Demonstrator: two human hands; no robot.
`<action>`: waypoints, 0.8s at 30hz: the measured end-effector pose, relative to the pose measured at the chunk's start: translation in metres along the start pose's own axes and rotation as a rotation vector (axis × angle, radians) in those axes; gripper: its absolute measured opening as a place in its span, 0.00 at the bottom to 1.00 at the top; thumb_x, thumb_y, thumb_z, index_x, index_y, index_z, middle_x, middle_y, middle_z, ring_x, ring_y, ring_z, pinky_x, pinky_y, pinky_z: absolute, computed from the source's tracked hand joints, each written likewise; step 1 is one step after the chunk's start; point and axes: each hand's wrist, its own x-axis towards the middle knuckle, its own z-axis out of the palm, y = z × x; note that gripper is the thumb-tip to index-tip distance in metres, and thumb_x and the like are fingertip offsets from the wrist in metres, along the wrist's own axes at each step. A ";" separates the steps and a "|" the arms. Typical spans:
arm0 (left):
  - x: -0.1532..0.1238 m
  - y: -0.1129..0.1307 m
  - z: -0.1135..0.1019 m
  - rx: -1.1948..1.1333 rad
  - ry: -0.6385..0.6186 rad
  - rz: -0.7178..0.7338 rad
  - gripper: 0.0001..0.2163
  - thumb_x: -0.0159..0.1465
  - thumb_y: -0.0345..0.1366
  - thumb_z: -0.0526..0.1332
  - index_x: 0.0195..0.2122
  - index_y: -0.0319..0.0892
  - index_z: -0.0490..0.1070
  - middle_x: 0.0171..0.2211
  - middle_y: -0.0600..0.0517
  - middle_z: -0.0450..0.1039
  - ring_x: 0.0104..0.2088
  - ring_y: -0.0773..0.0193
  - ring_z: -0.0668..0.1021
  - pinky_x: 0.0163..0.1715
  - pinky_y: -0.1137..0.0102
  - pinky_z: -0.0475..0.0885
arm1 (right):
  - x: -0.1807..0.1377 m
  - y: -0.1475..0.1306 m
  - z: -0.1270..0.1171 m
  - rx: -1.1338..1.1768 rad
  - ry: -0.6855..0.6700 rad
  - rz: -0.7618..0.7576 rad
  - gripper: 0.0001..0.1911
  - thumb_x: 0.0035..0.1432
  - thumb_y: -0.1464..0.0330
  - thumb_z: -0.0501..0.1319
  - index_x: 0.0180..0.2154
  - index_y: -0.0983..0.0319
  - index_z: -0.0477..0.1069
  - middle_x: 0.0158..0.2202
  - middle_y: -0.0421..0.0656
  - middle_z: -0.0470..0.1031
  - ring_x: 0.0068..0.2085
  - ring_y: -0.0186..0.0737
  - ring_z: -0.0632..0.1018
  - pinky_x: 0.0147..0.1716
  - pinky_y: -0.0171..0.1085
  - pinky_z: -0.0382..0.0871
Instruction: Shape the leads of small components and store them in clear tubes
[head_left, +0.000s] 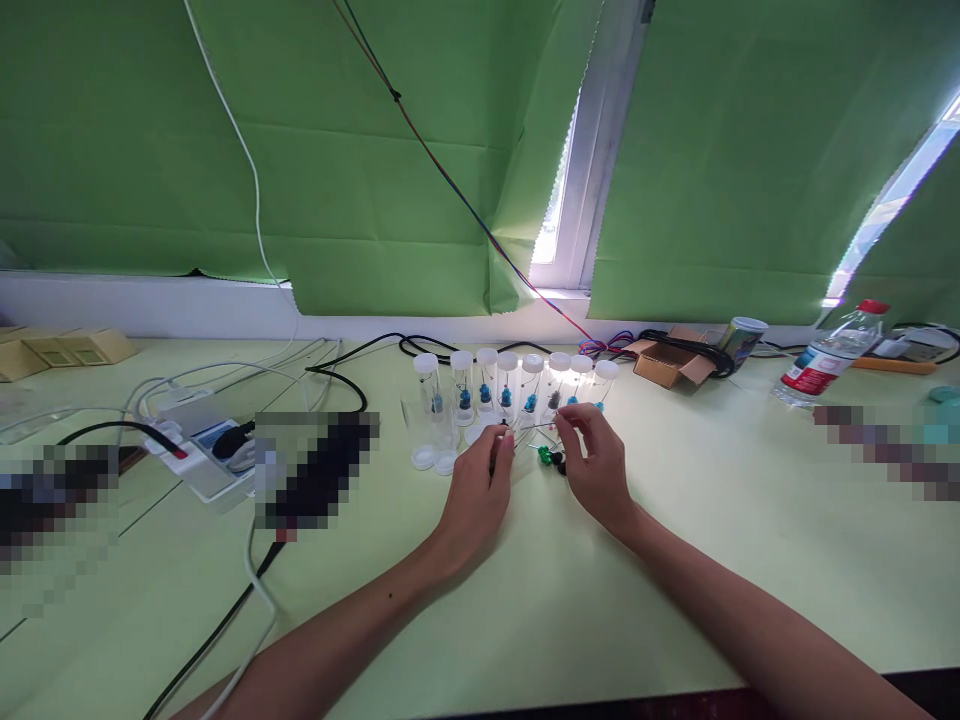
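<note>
My left hand (480,485) is closed in a pinch on a small dark piece with a thin wire (541,425) running from it to the right. At the wire's other end, the fingertips of my right hand (598,468) are pinched together. Below the wire, small green pieces (544,455) and black pieces (561,466) with thin leads lie on the table by my right fingers. Just behind both hands stands a row of clear vials (484,390) with white caps, most holding blue pieces with wires. Uncapped clear vials (417,425) and loose white caps (424,459) are left of my left hand.
A white power strip (206,465) with plugs and cables sits at left. Black cable (382,341) runs along the back. An open cardboard box (664,365), a can (742,340) and a bottle with a red cap (832,352) stand at back right.
</note>
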 end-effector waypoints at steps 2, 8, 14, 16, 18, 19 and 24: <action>0.000 0.000 0.000 0.012 -0.006 0.003 0.16 0.69 0.48 0.46 0.39 0.44 0.68 0.31 0.53 0.71 0.31 0.63 0.71 0.33 0.69 0.63 | 0.000 0.000 0.000 -0.003 -0.005 -0.012 0.04 0.66 0.68 0.55 0.41 0.59 0.67 0.35 0.42 0.71 0.37 0.38 0.74 0.39 0.40 0.71; -0.001 0.001 0.001 0.004 -0.021 0.009 0.17 0.70 0.48 0.46 0.42 0.45 0.68 0.34 0.51 0.72 0.33 0.62 0.71 0.33 0.68 0.63 | 0.002 -0.002 0.000 -0.018 -0.026 -0.033 0.04 0.66 0.69 0.54 0.40 0.59 0.67 0.35 0.42 0.71 0.36 0.38 0.73 0.38 0.40 0.70; -0.002 0.003 0.001 0.012 -0.025 0.009 0.17 0.69 0.49 0.46 0.42 0.45 0.69 0.33 0.51 0.72 0.34 0.62 0.72 0.34 0.69 0.64 | 0.002 -0.003 0.000 -0.023 -0.040 -0.052 0.06 0.67 0.69 0.53 0.41 0.58 0.67 0.36 0.43 0.70 0.37 0.39 0.73 0.37 0.40 0.70; -0.002 0.003 0.001 0.011 -0.025 0.010 0.18 0.69 0.49 0.46 0.42 0.44 0.69 0.33 0.51 0.72 0.33 0.62 0.72 0.34 0.69 0.64 | 0.002 -0.003 0.000 -0.020 -0.045 -0.058 0.06 0.67 0.69 0.52 0.41 0.58 0.67 0.36 0.43 0.70 0.37 0.39 0.73 0.37 0.41 0.70; -0.002 0.003 0.000 0.001 -0.020 0.011 0.18 0.69 0.49 0.46 0.41 0.44 0.69 0.33 0.51 0.72 0.33 0.62 0.71 0.34 0.69 0.63 | 0.003 -0.004 0.000 -0.017 -0.054 -0.075 0.07 0.67 0.70 0.52 0.41 0.58 0.67 0.36 0.44 0.70 0.36 0.39 0.73 0.36 0.40 0.70; -0.002 0.003 0.000 -0.002 -0.019 0.012 0.17 0.69 0.49 0.46 0.41 0.44 0.69 0.33 0.52 0.72 0.33 0.62 0.71 0.34 0.69 0.63 | 0.003 -0.004 0.000 -0.018 -0.058 -0.086 0.07 0.67 0.71 0.52 0.41 0.58 0.68 0.36 0.44 0.70 0.36 0.39 0.73 0.36 0.40 0.70; -0.002 0.004 0.000 0.015 -0.030 0.018 0.16 0.69 0.48 0.46 0.41 0.45 0.68 0.32 0.53 0.71 0.31 0.64 0.70 0.34 0.70 0.63 | 0.005 -0.006 -0.001 -0.026 -0.080 -0.134 0.08 0.67 0.73 0.52 0.42 0.58 0.68 0.36 0.44 0.70 0.37 0.39 0.72 0.36 0.40 0.69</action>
